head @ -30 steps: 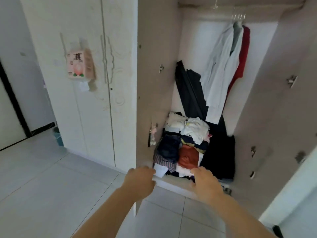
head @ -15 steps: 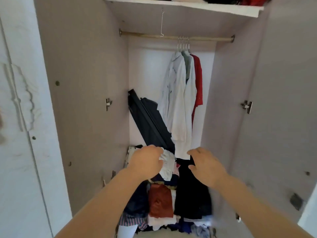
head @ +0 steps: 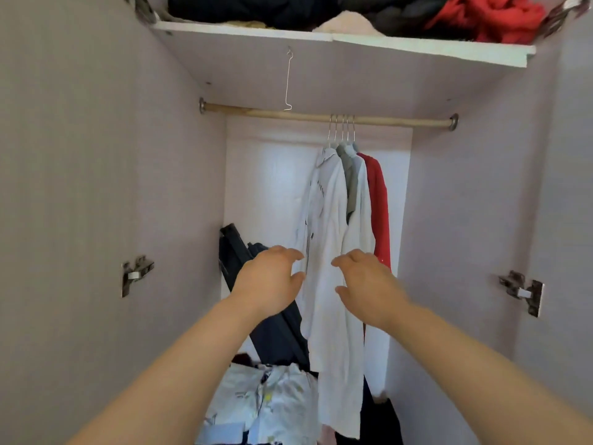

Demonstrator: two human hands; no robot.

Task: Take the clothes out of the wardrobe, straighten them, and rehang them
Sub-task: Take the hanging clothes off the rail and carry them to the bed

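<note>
Several garments hang on wire hangers (head: 342, 130) from a wooden rail (head: 272, 114) in the open wardrobe: a white shirt (head: 327, 226) in front, a grey one (head: 351, 181), another white one, and a red one (head: 380, 203) at the right. My left hand (head: 272, 279) and my right hand (head: 365, 284) are raised side by side in front of the white shirt, fingers loosely spread, holding nothing. A narrow gap separates them. Neither hand touches the cloth as far as I can see.
A bare wire hanger (head: 288, 81) hangs from the shelf (head: 417, 49) above, which is piled with dark and red clothes (head: 487, 17). A dark folded object (head: 256, 284) leans at the back left. Folded clothes (head: 272, 399) are piled on the floor. Door hinges (head: 136, 274) stick out on both side walls.
My view has tilted up from the pile on the floor to the rail. Both hands have risen from the pile to the level of the hanging white shirt.
</note>
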